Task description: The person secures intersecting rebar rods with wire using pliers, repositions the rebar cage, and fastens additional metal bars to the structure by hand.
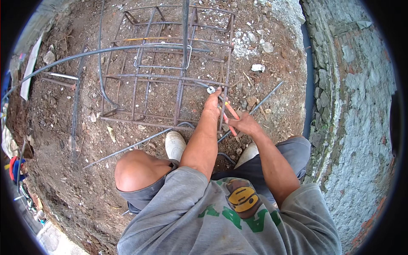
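Presently listed: rebar cage, two bare hands, one orange-handled tool

Rebar cage (179, 102): rusty, box-shaped, lying on bare soil before the person; the landmark for what follows. Laid low, it presumably gets steadiness from the ground and puts its near right corner within easy reach.

Left hand (212, 102): at the cage's right side, just in from the near corner, fingers bunched; whether it pinches anything cannot be told. A shiny round piece (211, 89) sits at the fingertips, too small to identify.

Right hand (245, 124): just outside the cage's near right corner, curled about the handles of the orange-handled tool (231, 111). The handles stand somewhat apart; held from outside, they probably have room to swing clear of the bars. The tool's working end is hard to make out near the left hand.

White boots (175, 146): a pair, near side of the cage, set apart, likely for balance in a low posture. The right one is partly covered by trousers.

Dark bar (185, 29): over the cage's far side, cut off by the upper edge; its support is unclear.

Curved grey rod (89, 53): from left of the cage to across it; its outer end is lost at the blurred rim.
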{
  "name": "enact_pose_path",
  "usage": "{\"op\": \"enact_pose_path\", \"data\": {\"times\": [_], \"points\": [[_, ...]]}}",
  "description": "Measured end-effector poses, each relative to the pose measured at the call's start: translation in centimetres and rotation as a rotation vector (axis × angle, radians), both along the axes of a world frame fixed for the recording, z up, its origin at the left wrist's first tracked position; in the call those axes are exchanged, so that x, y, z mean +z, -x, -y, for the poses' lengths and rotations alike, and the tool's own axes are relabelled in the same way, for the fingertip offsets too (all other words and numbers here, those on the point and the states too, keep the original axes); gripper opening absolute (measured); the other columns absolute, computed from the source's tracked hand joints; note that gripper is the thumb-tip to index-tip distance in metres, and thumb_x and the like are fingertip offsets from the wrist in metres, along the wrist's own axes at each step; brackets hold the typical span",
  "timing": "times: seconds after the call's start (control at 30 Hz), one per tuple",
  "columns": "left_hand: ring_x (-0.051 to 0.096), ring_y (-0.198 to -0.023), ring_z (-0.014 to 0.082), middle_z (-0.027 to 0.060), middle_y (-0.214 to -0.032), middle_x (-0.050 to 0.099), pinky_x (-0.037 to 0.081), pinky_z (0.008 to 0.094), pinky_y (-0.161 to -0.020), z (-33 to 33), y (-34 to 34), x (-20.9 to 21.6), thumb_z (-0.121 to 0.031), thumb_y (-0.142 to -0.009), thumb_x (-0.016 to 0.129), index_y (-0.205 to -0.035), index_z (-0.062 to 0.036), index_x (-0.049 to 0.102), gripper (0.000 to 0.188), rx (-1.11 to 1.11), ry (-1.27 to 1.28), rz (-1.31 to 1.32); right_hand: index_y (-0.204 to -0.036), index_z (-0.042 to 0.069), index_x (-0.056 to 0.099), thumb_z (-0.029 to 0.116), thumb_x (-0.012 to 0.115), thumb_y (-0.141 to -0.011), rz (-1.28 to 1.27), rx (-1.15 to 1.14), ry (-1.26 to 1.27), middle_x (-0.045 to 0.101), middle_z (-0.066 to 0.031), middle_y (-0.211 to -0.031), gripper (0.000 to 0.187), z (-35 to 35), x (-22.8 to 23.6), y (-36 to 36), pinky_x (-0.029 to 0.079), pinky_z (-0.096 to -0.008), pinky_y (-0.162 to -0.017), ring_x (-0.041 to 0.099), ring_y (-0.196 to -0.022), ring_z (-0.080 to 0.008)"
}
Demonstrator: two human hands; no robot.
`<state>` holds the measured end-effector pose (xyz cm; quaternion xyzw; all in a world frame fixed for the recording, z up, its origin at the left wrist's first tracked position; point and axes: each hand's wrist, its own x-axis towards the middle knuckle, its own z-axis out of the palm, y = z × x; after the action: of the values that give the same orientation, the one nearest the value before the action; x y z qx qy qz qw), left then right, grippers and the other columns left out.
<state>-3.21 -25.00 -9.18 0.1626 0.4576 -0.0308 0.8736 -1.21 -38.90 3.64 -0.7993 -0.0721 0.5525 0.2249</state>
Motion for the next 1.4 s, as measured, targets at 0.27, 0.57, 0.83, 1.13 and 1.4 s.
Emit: {"op": "enact_pose_path", "data": {"times": [0.27, 0.57, 0.83, 1.13, 1.4], "points": [[0.055, -0.050, 0.0236, 0.0107, -0.064, 0.057, 0.046, 0.0379, -0.045, 0.7, -1.4, -1.0, -0.029, -0.091, 0.057, -0.086, -0.0020, 0.058, 0.028, -0.006, -0.090, -0.157, -0.126, -0.013, 0.032, 0.022, 0.065, -0.073, 0.684, 0.423, 0.323, 0.051, -0.0240, -0.111, 0.072, -2.1, -0.1, 4.8, 0.049, -0.0428, -0.084, 0.061, -0.095, -0.0373], [0.057, -0.057, 0.0221, 0.0067, -0.068, 0.056, 0.045, 0.0376, -0.047, -0.5, -0.7, -1.3, -0.045, -0.083, 0.063, -0.087, -0.0122, 0.058, 0.034, -0.144, -0.125, -0.265, -0.121, 0.009, 0.047, 0.012, 0.054, -0.072, -0.389, -0.360, -0.173, 0.057, -0.0078, -0.075, 0.049, 1.2, -4.2, 1.5, 0.037, -0.0284, -0.042, 0.049, -0.051, -0.0154], [0.060, -0.060, 0.0228, 0.0087, -0.073, 0.062, 0.053, 0.0378, -0.054, 0.0, -0.1, -0.1, -0.035, -0.088, 0.061, -0.088, -0.0109, 0.058, 0.025, -0.092, -0.010, -0.048, -0.096, 0.003, 0.058, 0.022, 0.060, -0.076, -0.752, -0.562, -0.356, 0.063, -0.0103, -0.073, 0.028, 0.9, -1.3, 0.2, 0.044, -0.0309, -0.046, 0.062, -0.059, -0.0204], [0.057, -0.051, 0.0263, 0.0108, -0.064, 0.059, 0.051, 0.0389, -0.045, 0.5, -1.9, -0.5, -0.036, -0.092, 0.053, -0.091, -0.0064, 0.059, 0.031, -0.028, 0.079, -0.094, -0.117, -0.007, 0.042, 0.021, 0.063, -0.075, 0.984, 0.596, 0.356, 0.052, -0.0162, -0.102, 0.055, -2.1, 1.4, 3.7, 0.053, -0.0344, -0.075, 0.059, -0.095, -0.0270], [0.059, -0.063, 0.0253, 0.0100, -0.074, 0.059, 0.052, 0.0443, -0.058, -0.5, -1.3, 0.6, -0.045, -0.093, 0.048, -0.091, -0.0059, 0.055, 0.040, -0.036, -0.004, 0.022, -0.111, -0.010, 0.044, 0.021, 0.056, -0.077, 0.544, 0.564, 0.289, 0.061, -0.0269, -0.099, 0.048, -3.6, 4.1, -0.5, 0.051, -0.0406, -0.082, 0.064, -0.092, -0.0360]]}}
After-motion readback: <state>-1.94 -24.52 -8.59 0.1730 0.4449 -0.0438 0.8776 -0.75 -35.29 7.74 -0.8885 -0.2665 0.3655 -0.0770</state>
